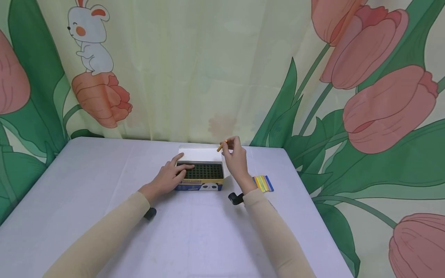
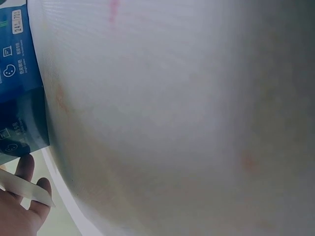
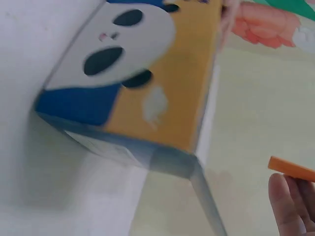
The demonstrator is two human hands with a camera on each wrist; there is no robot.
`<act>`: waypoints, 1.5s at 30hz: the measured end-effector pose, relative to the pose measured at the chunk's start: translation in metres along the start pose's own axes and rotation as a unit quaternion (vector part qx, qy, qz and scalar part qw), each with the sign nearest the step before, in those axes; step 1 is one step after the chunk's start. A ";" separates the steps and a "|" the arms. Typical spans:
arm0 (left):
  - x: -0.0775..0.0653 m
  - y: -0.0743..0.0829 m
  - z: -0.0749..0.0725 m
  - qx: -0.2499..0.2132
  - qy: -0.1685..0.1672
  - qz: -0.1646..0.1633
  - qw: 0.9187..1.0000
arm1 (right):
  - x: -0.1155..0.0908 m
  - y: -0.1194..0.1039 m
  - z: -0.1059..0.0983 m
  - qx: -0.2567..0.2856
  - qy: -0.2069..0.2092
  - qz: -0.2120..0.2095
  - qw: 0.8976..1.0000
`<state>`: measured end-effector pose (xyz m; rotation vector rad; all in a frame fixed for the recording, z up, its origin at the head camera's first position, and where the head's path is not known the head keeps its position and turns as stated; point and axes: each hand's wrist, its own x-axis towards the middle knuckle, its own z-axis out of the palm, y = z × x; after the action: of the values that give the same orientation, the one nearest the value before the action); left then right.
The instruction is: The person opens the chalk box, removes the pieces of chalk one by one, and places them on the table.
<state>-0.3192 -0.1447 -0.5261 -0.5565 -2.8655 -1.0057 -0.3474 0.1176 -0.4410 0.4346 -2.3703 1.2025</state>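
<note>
A blue-and-yellow panda box (image 1: pixel 209 186) stands on the table with its lid up, showing a dark tray (image 1: pixel 208 170) full of small round holes. My left hand (image 1: pixel 167 175) rests on the box's left end, fingers extended, one reaching over the tray. In the left wrist view, fingers (image 2: pixel 24 167) show beside the box's blue end (image 2: pixel 19 64). Above the box's back right corner, my right hand (image 1: pixel 237 158) pinches an orange crayon-like stick (image 1: pixel 220 148). That orange stick (image 3: pixel 290 168) points out past the fingertips in the right wrist view.
Several coloured sticks (image 1: pixel 263 183), yellow and blue among them, lie in a row right of the box, partly behind the right wrist. The white lid (image 1: pixel 199 154) stands up at the back. Behind the white-covered table (image 1: pixel 194 231) hangs a printed curtain (image 1: pixel 194 77).
</note>
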 end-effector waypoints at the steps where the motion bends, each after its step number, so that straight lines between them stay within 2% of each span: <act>1: 0.000 0.000 0.000 0.000 0.000 0.001 1.000 | 0.002 0.000 -0.004 0.008 0.007 -0.001 1.000; 7: 0.000 0.000 0.000 0.000 0.001 0.003 1.000 | 0.012 0.000 -0.029 0.039 0.039 0.006 0.998; 13: 0.000 0.001 0.000 -0.001 0.001 0.001 1.000 | 0.013 0.005 -0.049 0.045 0.034 0.016 0.998; 19: 0.001 0.002 0.000 0.004 0.004 0.002 1.000 | 0.008 0.017 -0.065 0.023 0.026 0.034 0.999; 25: -0.001 0.004 -0.001 0.003 0.001 -0.002 1.000 | -0.002 0.040 -0.076 -0.013 0.025 0.079 0.996; 31: -0.001 0.002 -0.001 0.002 0.002 0.004 1.000 | -0.016 0.066 -0.080 -0.052 -0.021 0.152 0.987; 37: 0.000 -0.002 0.002 0.004 0.003 0.012 1.000 | -0.032 0.087 -0.075 -0.055 -0.070 0.213 0.973; 45: 0.000 -0.003 0.002 0.004 0.006 0.010 1.000 | -0.043 0.103 -0.065 -0.105 -0.104 0.214 0.966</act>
<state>-0.3203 -0.1451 -0.5293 -0.5771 -2.8467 -0.9908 -0.3429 0.2331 -0.4988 -0.0294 -2.8371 1.1026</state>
